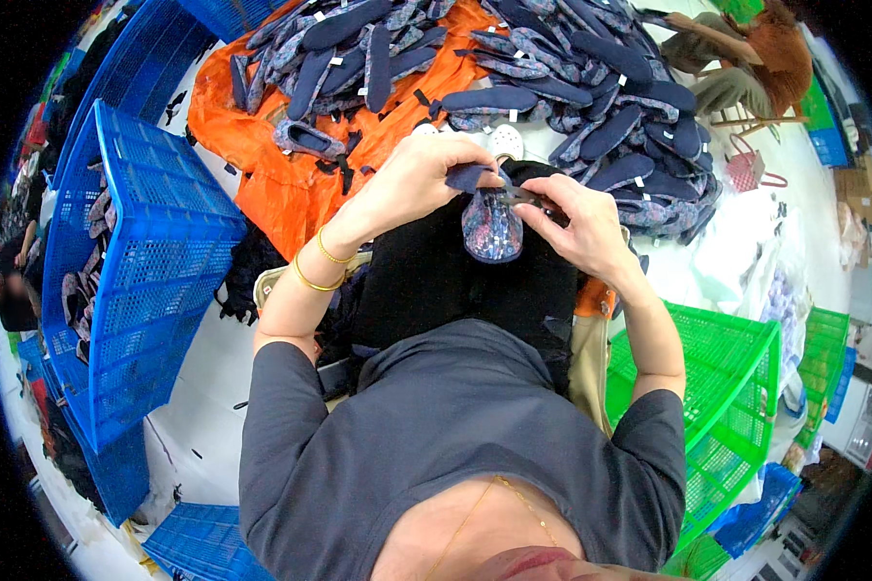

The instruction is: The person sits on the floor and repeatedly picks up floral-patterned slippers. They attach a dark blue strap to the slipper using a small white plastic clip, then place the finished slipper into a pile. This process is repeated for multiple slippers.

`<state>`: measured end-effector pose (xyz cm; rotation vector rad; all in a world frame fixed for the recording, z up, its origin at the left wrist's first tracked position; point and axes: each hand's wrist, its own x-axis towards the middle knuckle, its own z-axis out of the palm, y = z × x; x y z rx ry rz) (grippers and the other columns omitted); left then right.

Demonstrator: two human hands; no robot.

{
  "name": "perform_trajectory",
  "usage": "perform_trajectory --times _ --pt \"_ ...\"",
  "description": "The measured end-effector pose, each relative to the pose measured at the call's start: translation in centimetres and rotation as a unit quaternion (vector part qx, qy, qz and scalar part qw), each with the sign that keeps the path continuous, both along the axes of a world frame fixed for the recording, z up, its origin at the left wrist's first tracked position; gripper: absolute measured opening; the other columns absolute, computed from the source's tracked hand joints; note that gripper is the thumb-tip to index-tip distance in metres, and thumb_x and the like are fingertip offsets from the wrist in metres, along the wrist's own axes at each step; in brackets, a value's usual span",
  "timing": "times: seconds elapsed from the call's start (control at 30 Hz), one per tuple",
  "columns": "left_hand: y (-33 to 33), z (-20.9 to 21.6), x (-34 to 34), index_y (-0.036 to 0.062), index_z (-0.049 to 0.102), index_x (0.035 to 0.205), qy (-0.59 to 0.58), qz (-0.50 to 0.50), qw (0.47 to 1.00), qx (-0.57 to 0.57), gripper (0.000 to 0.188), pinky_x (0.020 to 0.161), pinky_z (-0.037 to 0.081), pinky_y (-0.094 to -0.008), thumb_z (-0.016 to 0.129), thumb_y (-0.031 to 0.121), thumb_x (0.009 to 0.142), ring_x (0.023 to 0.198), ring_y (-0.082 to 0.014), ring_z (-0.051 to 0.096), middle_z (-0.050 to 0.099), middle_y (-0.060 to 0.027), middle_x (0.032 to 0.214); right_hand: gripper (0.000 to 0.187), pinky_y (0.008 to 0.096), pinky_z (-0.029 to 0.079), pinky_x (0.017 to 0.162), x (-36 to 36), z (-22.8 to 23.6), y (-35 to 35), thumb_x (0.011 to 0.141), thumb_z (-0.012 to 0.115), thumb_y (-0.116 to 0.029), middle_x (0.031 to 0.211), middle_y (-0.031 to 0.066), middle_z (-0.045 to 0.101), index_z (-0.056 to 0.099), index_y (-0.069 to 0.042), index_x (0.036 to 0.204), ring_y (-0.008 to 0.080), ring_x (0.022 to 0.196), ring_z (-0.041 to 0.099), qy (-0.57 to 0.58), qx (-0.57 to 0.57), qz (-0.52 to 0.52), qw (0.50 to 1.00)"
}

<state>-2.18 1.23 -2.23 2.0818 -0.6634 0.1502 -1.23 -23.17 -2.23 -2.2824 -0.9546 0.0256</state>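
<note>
A navy patterned slipper (492, 232) hangs over my lap, its printed, rounded end toward me. My left hand (441, 172) is closed on the slipper's plain dark-blue part, pinching it between thumb and fingers. At the slipper's right side, my right hand (579, 221) is closed around a small dark metal tool (531, 200) that looks like thread snips. The tool's tip is close against the slipper's upper edge; whether it touches the fabric I cannot tell. Part of the tool is hidden by my fingers.
Navy slippers lie in two heaps ahead, a left heap (344, 58) on an orange sheet (262, 184) and a right heap (610, 107). Blue crates (155, 281) stand left, a green crate (698, 387) right. Another person (746, 63) sits at the far right.
</note>
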Motion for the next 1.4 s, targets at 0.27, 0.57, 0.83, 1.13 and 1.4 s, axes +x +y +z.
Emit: perform_trajectory --times 0.27,0.57,0.83,1.13,1.4 --pt "-0.2 -0.7 0.3 0.0027 0.067 0.092 -0.025 -0.024 0.999 -0.007 0.016 0.072 0.050 -0.0325 0.072 0.010 0.079 0.082 -0.0265 0.065 0.068 -0.0111 0.088 0.028 0.0371 0.051 0.061 1.2 1.1 1.5 0.084 0.068 -0.033 0.086 0.0095 0.066 0.065 -0.008 0.096 0.0279 0.074 0.066 -0.038 -0.056 0.051 0.996" --pt "-0.3 -1.5 0.2 0.0035 0.066 0.091 -0.048 -0.021 0.999 0.011 0.016 0.072 0.050 -0.0343 0.072 0.010 0.077 0.082 -0.0284 0.065 0.067 -0.0107 0.087 0.031 0.0430 0.050 0.064 2.8 2.1 2.5 0.083 0.066 -0.038 0.084 0.0124 0.067 0.065 -0.010 0.097 0.0324 0.077 0.065 0.019 -0.154 0.103 0.983" --pt "0.1 -2.3 -0.6 0.0040 0.066 0.094 -0.023 0.023 0.999 -0.027 0.016 0.069 0.050 -0.0334 0.071 0.013 0.081 0.079 -0.0270 0.065 0.067 -0.0105 0.085 0.033 0.0419 0.050 0.066 2.3 0.9 1.7 0.085 0.064 -0.039 0.081 0.0128 0.066 0.064 -0.008 0.095 0.0317 0.078 0.065 0.057 -0.096 0.074 0.991" --pt "-0.2 -2.6 -0.7 0.0028 0.065 0.094 -0.031 0.032 0.999 -0.027 0.014 0.069 0.050 -0.0314 0.069 0.009 0.082 0.078 -0.0232 0.065 0.066 -0.0103 0.084 0.029 0.0407 0.050 0.063 2.3 0.8 1.9 0.085 0.066 -0.036 0.081 0.0126 0.065 0.063 -0.010 0.098 0.0302 0.076 0.065 0.027 -0.112 0.103 0.988" --pt "6.9 -2.4 -5.1 0.0032 0.062 0.110 -0.099 0.234 0.934 0.251 0.041 0.084 0.050 -0.0378 0.076 0.014 0.073 0.108 -0.0286 0.057 0.061 -0.0141 0.115 0.043 0.0236 0.045 0.066 2.2 -2.3 -3.2 0.081 0.077 -0.024 0.088 0.0016 0.062 0.059 -0.001 0.112 0.0088 0.073 0.054 0.244 0.090 -0.048 0.964"
